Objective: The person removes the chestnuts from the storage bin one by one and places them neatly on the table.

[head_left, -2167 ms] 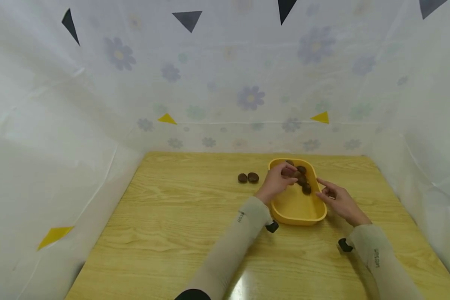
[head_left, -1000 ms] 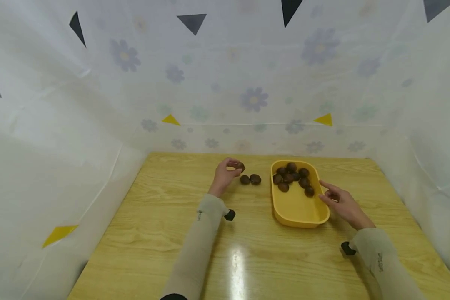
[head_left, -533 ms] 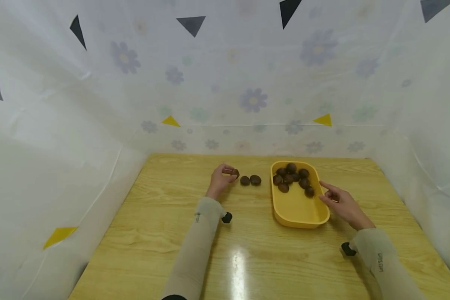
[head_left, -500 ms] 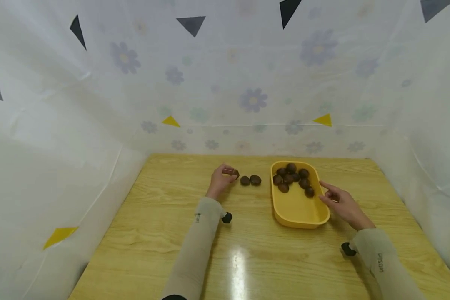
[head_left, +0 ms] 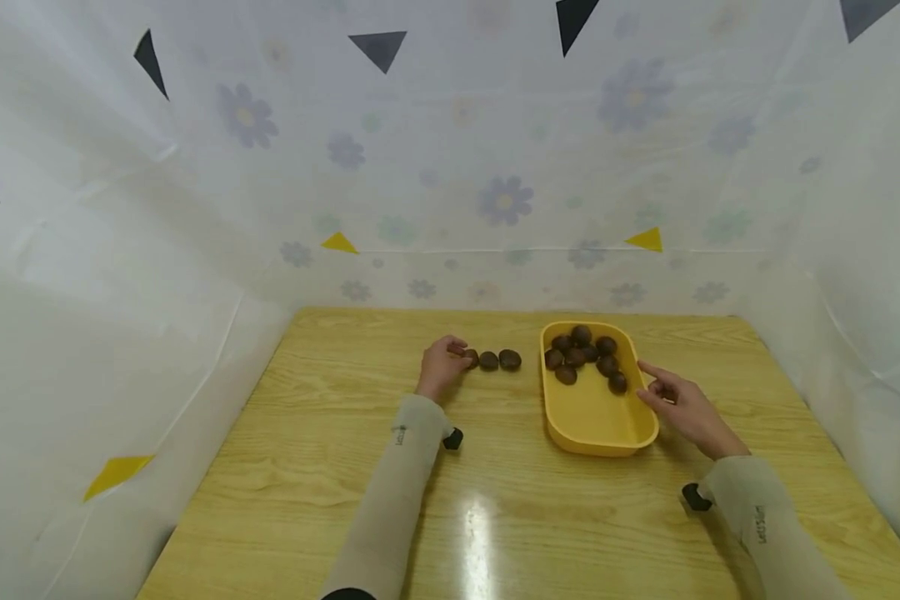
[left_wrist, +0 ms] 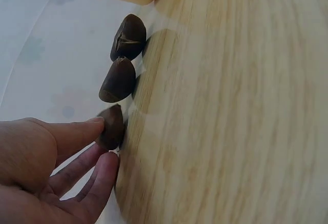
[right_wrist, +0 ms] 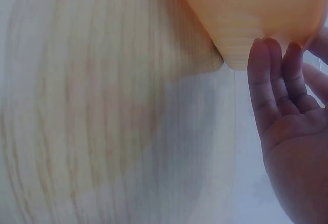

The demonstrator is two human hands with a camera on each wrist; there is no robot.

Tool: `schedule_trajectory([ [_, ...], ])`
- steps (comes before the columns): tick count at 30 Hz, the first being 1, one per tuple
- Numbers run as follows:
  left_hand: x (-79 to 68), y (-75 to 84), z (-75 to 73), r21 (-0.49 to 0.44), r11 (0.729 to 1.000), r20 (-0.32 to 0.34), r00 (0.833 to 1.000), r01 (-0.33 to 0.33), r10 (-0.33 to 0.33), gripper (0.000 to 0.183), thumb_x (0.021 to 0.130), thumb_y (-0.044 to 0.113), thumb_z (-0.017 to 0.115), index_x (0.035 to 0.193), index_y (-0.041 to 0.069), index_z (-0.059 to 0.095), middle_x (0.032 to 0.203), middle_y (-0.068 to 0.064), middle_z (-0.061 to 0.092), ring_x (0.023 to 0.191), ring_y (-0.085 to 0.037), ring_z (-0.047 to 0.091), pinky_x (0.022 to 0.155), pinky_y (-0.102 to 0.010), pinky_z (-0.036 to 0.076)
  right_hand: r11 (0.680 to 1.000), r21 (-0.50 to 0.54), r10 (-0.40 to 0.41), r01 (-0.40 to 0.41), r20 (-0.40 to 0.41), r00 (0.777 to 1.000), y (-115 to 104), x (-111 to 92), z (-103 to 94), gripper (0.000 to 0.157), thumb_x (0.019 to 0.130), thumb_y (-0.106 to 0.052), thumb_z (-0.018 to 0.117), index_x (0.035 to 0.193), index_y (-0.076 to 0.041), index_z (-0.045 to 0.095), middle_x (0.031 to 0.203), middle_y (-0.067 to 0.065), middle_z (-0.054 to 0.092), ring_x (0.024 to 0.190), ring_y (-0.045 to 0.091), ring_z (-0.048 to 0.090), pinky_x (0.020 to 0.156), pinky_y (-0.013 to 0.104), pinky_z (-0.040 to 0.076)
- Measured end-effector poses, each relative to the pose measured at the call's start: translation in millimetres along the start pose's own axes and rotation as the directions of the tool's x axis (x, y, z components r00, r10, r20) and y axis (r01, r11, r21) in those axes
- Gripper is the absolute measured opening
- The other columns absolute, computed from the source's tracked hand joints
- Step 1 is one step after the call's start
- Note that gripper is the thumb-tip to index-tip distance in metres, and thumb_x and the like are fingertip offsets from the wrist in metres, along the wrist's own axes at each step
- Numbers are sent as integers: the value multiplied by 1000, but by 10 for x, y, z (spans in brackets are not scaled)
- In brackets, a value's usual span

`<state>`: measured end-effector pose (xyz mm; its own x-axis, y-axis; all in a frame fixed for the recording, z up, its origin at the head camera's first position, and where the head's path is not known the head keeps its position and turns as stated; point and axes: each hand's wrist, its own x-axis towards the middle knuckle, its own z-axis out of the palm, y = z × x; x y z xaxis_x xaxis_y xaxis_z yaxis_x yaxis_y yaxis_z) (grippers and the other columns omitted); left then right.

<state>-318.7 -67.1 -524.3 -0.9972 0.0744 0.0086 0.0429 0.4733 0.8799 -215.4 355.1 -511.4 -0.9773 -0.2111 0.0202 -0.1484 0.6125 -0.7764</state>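
In the head view my left hand [head_left: 441,368] pinches a brown chestnut [head_left: 472,359] low at the tabletop. The left wrist view shows my thumb against this chestnut [left_wrist: 114,127], with the fingers on its other side. Two more chestnuts, a middle one [head_left: 488,361] and a right one [head_left: 510,360], lie beside it in a row. My right hand [head_left: 682,410] rests its fingertips against the outer right side of a yellow plastic tray [head_left: 600,425]. In the right wrist view the fingers [right_wrist: 259,75] are loosely extended, touching the tray wall.
Several chestnuts [head_left: 576,357] lie together in the far part of the tray. Everything stands on a wood-grain table [head_left: 390,467], with a white flowered sheet [head_left: 420,167] hanging behind it and at both sides.
My left hand has come out of the tray, carried a chestnut left and lowered it to the table at the left end of the row. The right hand stays at the tray.
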Motion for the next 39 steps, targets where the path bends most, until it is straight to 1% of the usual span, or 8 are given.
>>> schedule_trajectory([
  [6, 18, -18, -18, -16, 1000, 18, 1000, 25, -25, 32, 100, 8, 70, 131, 3, 66, 124, -18, 67, 113, -35, 68, 97, -48, 57, 1000, 10, 2, -2, 5, 1000, -29, -10, -6, 66, 109, -35, 55, 164, -7, 29, 105, 14, 59, 86, 13, 56, 66, 28, 45],
  [10, 3, 10, -25, -23, 1000, 12, 1000, 12, -12, 34, 100, 9, 69, 133, 2, 65, 128, -19, 66, 115, -35, 68, 96, -48, 57, 1000, 6, 1, -1, 9, 1000, -21, -18, -2, 66, 109, -35, 55, 164, -8, 29, 105, 13, 59, 87, 12, 56, 67, 28, 45],
  [18, -43, 304, 86, -52, 989, -10, 990, -138, 138, 35, 101, 9, 68, 135, 6, 64, 135, -23, 62, 109, -33, 67, 86, -44, 60, 1000, 8, -3, 3, 9, 1000, 2, -12, 12, 66, 109, -36, 55, 164, -9, 29, 105, 13, 60, 87, 12, 57, 67, 28, 45],
  [26, -161, 748, 462, -189, 966, 127, 971, -176, 202, 40, 102, 20, 69, 141, 17, 61, 138, -14, 62, 117, -26, 66, 88, -36, 60, 1000, 2, -19, 19, 10, 1000, -13, -15, -1, 66, 109, -34, 55, 164, -7, 29, 105, 14, 60, 87, 12, 57, 66, 28, 45],
  [30, -266, 993, 710, -215, 964, 250, 946, -155, 207, 42, 103, 25, 68, 143, 15, 59, 140, -13, 61, 119, -25, 64, 89, -33, 59, 1000, -8, -26, 26, 7, 1000, -9, -9, -14, 66, 109, -33, 55, 163, -6, 29, 104, 14, 60, 86, 11, 57, 66, 28, 45],
  [34, -372, 1166, 984, -270, 959, 369, 912, -81, 181, 43, 103, 24, 68, 143, 12, 58, 139, -17, 60, 111, -20, 66, 94, -40, 59, 1000, -7, -17, 17, 9, 1000, 24, -12, -16, 66, 109, -32, 57, 163, -4, 30, 102, 13, 60, 82, 11, 56, 65, 28, 45],
  [36, -416, 1240, 1111, -297, 955, 400, 904, -26, 149, 42, 102, 23, 69, 141, 11, 58, 135, -15, 62, 107, -21, 67, 98, -45, 58, 1000, -8, -21, 21, 9, 1000, 36, -18, -12, 66, 109, -32, 57, 162, -3, 31, 100, 12, 60, 81, 11, 57, 64, 28, 46],
  [39, -458, 1340, 1278, -297, 953, 415, 907, 65, 67, 42, 102, 23, 69, 140, 9, 58, 128, -11, 64, 108, -27, 69, 101, -50, 56, 1000, -13, -28, 28, 9, 1000, 36, -31, -7, 65, 109, -31, 57, 161, -2, 33, 99, 11, 61, 80, 11, 58, 64, 27, 46],
])
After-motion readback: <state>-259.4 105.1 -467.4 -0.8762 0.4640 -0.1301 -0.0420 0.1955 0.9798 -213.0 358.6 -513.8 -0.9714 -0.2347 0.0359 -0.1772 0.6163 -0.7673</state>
